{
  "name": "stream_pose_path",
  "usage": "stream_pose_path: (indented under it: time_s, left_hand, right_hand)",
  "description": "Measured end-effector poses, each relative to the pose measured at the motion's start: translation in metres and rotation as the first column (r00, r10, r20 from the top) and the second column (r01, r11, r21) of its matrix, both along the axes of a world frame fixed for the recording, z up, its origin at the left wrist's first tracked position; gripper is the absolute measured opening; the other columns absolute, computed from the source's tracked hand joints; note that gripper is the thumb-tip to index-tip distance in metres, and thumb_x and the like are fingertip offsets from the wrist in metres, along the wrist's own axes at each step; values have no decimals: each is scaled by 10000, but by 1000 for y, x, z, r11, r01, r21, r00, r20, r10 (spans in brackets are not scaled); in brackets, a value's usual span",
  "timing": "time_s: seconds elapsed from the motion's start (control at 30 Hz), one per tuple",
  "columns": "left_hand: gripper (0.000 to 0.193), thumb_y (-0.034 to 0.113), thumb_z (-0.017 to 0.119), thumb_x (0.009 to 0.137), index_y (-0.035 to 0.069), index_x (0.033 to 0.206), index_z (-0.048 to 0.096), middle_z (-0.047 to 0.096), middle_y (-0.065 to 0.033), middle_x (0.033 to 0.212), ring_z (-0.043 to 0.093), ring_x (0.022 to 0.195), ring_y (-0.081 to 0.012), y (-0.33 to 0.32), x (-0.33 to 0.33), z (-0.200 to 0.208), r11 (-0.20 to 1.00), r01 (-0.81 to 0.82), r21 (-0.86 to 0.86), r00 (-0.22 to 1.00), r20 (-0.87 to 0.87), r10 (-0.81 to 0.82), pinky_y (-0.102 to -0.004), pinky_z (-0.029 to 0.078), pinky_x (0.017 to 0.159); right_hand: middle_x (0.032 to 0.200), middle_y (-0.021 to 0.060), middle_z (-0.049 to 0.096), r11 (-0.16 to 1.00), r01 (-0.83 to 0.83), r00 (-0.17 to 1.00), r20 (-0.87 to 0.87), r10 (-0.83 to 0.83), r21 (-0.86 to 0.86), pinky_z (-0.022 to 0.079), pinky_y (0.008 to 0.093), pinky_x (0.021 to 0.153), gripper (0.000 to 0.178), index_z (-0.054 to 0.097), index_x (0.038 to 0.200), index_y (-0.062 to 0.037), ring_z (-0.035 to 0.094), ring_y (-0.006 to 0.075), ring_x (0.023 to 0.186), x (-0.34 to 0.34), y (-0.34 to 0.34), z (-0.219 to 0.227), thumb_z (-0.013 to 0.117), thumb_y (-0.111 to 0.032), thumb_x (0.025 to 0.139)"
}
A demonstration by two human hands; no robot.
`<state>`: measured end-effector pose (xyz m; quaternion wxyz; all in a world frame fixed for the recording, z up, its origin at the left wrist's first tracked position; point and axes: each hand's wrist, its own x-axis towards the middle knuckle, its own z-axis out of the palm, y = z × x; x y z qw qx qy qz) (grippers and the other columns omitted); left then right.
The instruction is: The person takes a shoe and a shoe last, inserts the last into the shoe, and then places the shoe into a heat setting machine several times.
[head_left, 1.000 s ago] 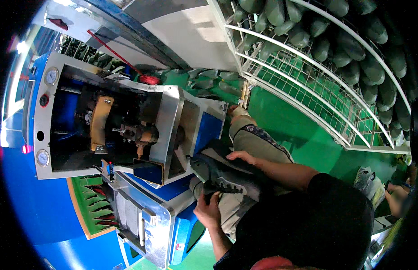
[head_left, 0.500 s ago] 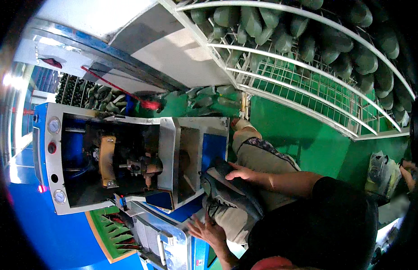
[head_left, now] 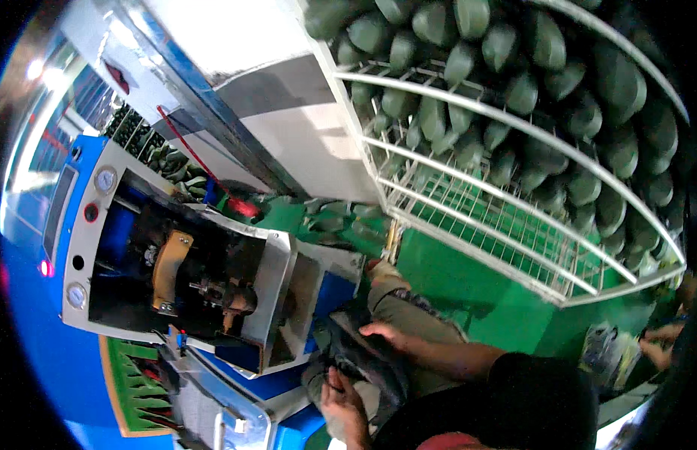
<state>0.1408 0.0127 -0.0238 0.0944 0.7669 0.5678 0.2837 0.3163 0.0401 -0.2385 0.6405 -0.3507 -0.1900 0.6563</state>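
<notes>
Across my lap lies a dark grey and black lace-up shoe [head_left: 371,364], blurred by motion. My right hand [head_left: 386,335] is closed on its upper side, away from my body, with the thumb stretched along it. On the shoe's near side my left hand [head_left: 345,403] has its fingers bent against the upper by the laces; its fingertips are partly hidden. Just beyond the shoe stands a blue and grey machine [head_left: 82,255] with an open dark chamber. Inside it are a curved tan pad [head_left: 172,271] and a metal fixture [head_left: 234,298].
A white wire rack [head_left: 476,259] packed with dark green shoe lasts [head_left: 513,97] stands at upper right. A red-headed broom [head_left: 243,208] leans near the wall. A green board [head_left: 135,382] lies at lower left. Another person's hand [head_left: 660,345] is beside a plastic bag [head_left: 611,352] at far right.
My left hand, spread and apart from the shoe before, has come in against it. My right hand stays on the shoe, which has tilted slightly. The whole view has turned and shifted.
</notes>
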Motion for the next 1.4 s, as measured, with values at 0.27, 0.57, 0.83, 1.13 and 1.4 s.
stream_pose_path:
  time_s: [0.27, 0.57, 0.83, 1.13, 1.4]
  left_hand:
    - [204, 173, 683, 840, -17, 766, 686, 642, -216, 699, 600, 581, -396, 24, -23, -26, 997, -71, -34, 997, -37, 70, -475, 472, 562]
    - [142, 105, 696, 773, 15, 771, 587, 571, -104, 632, 554, 566, -234, 39, -74, -15, 633, 275, -724, 905, 416, 83, -365, 418, 543]
    - [53, 73, 650, 945, 34, 912, 640, 630, -15, 730, 624, 685, -114, -5, -81, -7, 404, 635, -658, 680, 725, 110, -278, 506, 647]
    - [300, 277, 517, 1040, -1, 1042, 629, 520, 3, 783, 508, 753, -125, 3, -53, 27, 812, 245, -530, 352, 829, 435, -248, 431, 766]
    - [203, 102, 729, 905, -39, 1047, 695, 640, -62, 1135, 585, 959, -115, 23, -44, 29, 868, 422, -262, 369, 924, 99, -257, 479, 805]
  right_hand:
    - [1245, 82, 619, 972, -129, 991, -3, 131, -197, 498, 348, 905, 776, 327, 1522, -82, 608, 197, 1074, -1, 6, 62, 709, -262, 871]
    - [1273, 92, 602, 954, -217, 949, 183, 255, -207, 431, 304, 983, 872, 266, 1557, -33, 570, 171, 1118, -12, -3, 71, 726, -246, 848]
    - [1048, 121, 717, 874, -285, 948, -252, 196, -393, 519, 380, 927, 337, 684, 1128, -39, 671, 235, 967, -5, -25, 64, 645, -274, 890]
    - [1027, 98, 698, 913, -234, 958, -236, 160, -334, 557, 371, 804, 467, 630, 1189, -35, 676, 240, 901, 14, -14, 152, 668, -286, 797]
    - [1075, 54, 658, 1000, 16, 857, 515, -16, 5, 538, 334, 814, 707, 536, 1350, -26, 648, 207, 934, 44, 51, 277, 704, -195, 684]
